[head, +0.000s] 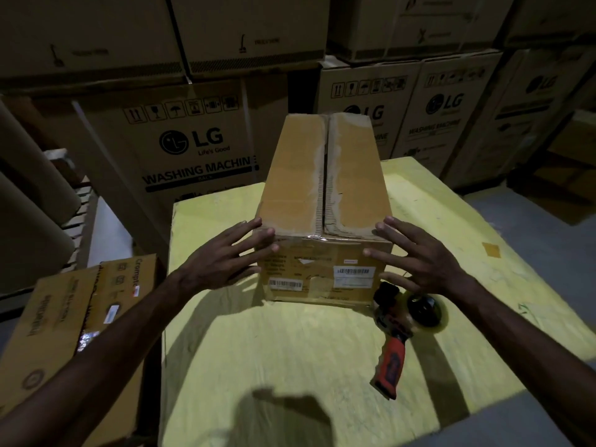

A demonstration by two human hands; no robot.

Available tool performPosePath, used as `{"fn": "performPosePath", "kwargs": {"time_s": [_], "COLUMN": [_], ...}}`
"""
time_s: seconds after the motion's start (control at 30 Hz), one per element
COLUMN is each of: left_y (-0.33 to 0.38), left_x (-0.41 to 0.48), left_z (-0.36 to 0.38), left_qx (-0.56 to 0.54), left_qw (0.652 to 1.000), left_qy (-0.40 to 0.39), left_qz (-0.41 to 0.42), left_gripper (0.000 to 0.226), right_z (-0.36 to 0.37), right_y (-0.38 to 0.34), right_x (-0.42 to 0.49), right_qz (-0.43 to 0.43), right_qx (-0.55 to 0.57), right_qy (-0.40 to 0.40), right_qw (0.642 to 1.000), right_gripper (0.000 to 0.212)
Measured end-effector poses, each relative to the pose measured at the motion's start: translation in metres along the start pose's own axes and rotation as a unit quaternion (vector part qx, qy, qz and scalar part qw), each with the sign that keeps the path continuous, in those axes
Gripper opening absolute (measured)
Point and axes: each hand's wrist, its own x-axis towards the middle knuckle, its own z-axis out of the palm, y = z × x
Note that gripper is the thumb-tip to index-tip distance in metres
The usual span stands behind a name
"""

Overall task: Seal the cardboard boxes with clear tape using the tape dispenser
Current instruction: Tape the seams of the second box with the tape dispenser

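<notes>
A long brown cardboard box stands on the yellow table, its top flaps closed with a torn, untaped seam running away from me. My left hand rests with spread straight fingers against the box's near left corner. My right hand has its fingers spread at the near right corner, touching the edge. A tape dispenser with a red and black handle and a roll of clear tape lies on the table just right of the box, under my right wrist.
A smaller printed carton sits low on the left beside the table. Large washing machine boxes are stacked as a wall behind and to the right. Brown rolls lean at far left. A piece of brown tape lies on the table's right side.
</notes>
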Motion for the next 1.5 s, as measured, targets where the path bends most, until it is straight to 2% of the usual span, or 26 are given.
{"fn": "performPosePath", "kwargs": {"time_s": [0.07, 0.17, 0.23, 0.3, 0.37, 0.53, 0.6, 0.7, 0.8, 0.87, 0.9, 1.0, 1.03, 1.1, 1.2, 1.27, 1.33, 1.4, 1.43, 1.5], "left_y": [0.015, 0.043, 0.052, 0.052, 0.046, 0.028, 0.029, 0.030, 0.034, 0.039, 0.043, 0.061, 0.069, 0.084, 0.086, 0.069, 0.044, 0.021, 0.012, 0.002], "left_x": [0.004, 0.041, 0.071, 0.095, 0.111, 0.135, 0.144, 0.140, 0.115, 0.092, 0.081, 0.058, 0.057, 0.061, 0.064, 0.062, 0.048, 0.027, 0.014, -0.007], "left_z": [-0.003, -0.014, -0.019, -0.022, -0.024, -0.039, -0.041, -0.034, -0.023, -0.016, -0.012, -0.001, 0.002, 0.004, 0.001, -0.006, -0.013, -0.022, -0.028, -0.041], "left_qx": [-0.029, -0.059, -0.070, -0.104, -0.117, -0.171, -0.179, -0.180, -0.136, -0.097, -0.086, -0.161, -0.200, -0.267, -0.308, -0.306, -0.335, -0.395, -0.414, -0.435], "left_qw": [0.997, 0.971, 0.962, 0.961, 0.965, 0.961, 0.958, 0.954, 0.957, 0.949, 0.938, 0.888, 0.873, 0.832, 0.708, 0.623, 0.553, 0.512, 0.503, 0.503], "left_qy": [0.049, 0.138, 0.114, 0.078, 0.043, -0.081, -0.110, -0.105, -0.047, -0.001, 0.017, 0.079, 0.104, 0.161, 0.258, 0.296, 0.308, 0.315, 0.306, 0.270], "left_qz": [-0.049, -0.188, -0.237, -0.246, -0.229, -0.202, -0.194, -0.215, -0.253, -0.300, -0.336, -0.424, -0.432, -0.459, -0.581, -0.656, -0.698, -0.695, -0.694, -0.696], "left_gripper": [0.049, 0.036, 0.030, 0.028, 0.026, 0.023, 0.035, 0.045, 0.049, 0.066, 0.072, 0.082, 0.082, 0.081, 0.090, 0.090, 0.088, 0.094, 0.095, 0.076], "right_z": [-0.006, -0.013, -0.017, -0.017, -0.011, -0.009, -0.009, -0.009, -0.003, 0.005, 0.008, 0.013, 0.014, 0.015, 0.015, 0.014, 0.017, 0.019, 0.020, 0.019], "right_y": [-0.016, -0.053, -0.068, -0.070, -0.065, -0.062, -0.061, -0.063, -0.071, -0.080, -0.087, -0.115, -0.124, -0.138, -0.171, -0.206, -0.241, -0.264, -0.271, -0.274], "right_x": [0.004, 0.039, 0.072, 0.095, 0.104, 0.104, 0.102, 0.094, 0.078, 0.066, 0.062, 0.071, 0.078, 0.093, 0.120, 0.140, 0.163, 0.187, 0.199, 0.215], "right_qz": [0.042, 0.162, 0.244, 0.295, 0.312, 0.307, 0.296, 0.298, 0.300, 0.356, 0.408, 0.539, 0.559, 0.580, 0.570, 0.531, 0.477, 0.413, 0.376, 0.319], "right_qx": [0.021, 0.057, 0.090, 0.113, 0.107, 0.103, 0.089, 0.087, 0.072, 0.079, 0.112, 0.306, 0.333, 0.340, 0.361, 0.415, 0.489, 0.559, 0.593, 0.637], "right_qy": [0.031, 0.145, 0.166, 0.109, 0.063, 0.018, 0.010, 0.024, 0.063, 0.110, 0.136, 0.209, 0.230, 0.272, 0.282, 0.245, 0.171, 0.074, 0.021, -0.057], "right_qw": [0.998, 0.975, 0.951, 0.942, 0.942, 0.946, 0.951, 0.950, 0.949, 0.925, 0.896, 0.757, 0.724, 0.689, 0.682, 0.697, 0.710, 0.715, 0.712, 0.700], "right_gripper": [0.053, 0.047, 0.041, 0.039, 0.035, 0.037, 0.034, 0.038, 0.054, 0.072, 0.084, 0.115, 0.116, 0.108, 0.099, 0.094, 0.090, 0.089, 0.087, 0.083]}}
